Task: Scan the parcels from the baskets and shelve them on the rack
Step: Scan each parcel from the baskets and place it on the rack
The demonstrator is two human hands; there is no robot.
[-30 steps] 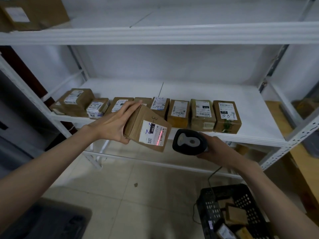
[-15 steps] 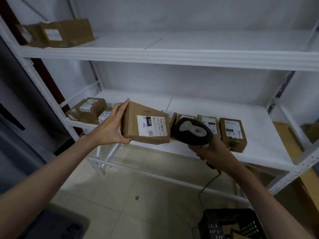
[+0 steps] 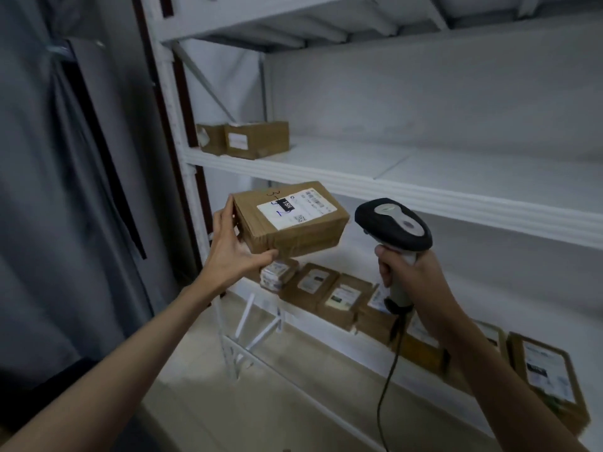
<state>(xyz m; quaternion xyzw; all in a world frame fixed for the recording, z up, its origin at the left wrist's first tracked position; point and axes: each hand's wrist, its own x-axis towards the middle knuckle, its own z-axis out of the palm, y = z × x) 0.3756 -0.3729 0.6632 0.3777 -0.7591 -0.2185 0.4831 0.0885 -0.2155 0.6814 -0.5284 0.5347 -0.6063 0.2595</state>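
So the left hand (image 3: 236, 249) has the parcel (image 3: 288, 220) by its near end, thumb underneath and fingers curled up the end face, label side up. It's in the air just below the front lip of the middle shelf (image 3: 359, 182), not resting on anything. The right hand (image 3: 414, 278) is wrapped round the handle of the scanner (image 3: 393, 225), which sits just beside the parcel, head pointing roughly that way. I can't see any scan line on the label (image 3: 295, 208).

My read: this one is about to go up on the rack, probably on that middle shelf next to the two boxes (image 3: 248, 140) at the far left. If so, a few tips:

- Lift it clear of the shelf lip before pushing in. It's below the edge right now and the far corner could clip it.
- Holding by one end means the far end wants to droop, so land the far edge on the shelf first, then slide.
- Keep the label facing up or out, like the row on the lower shelf (image 3: 326, 288).
- Watch the scanner cable (image 3: 386, 386), it dangles in front of that lower row and could snag a box.
- Keep the scanner out of the parcel's path.
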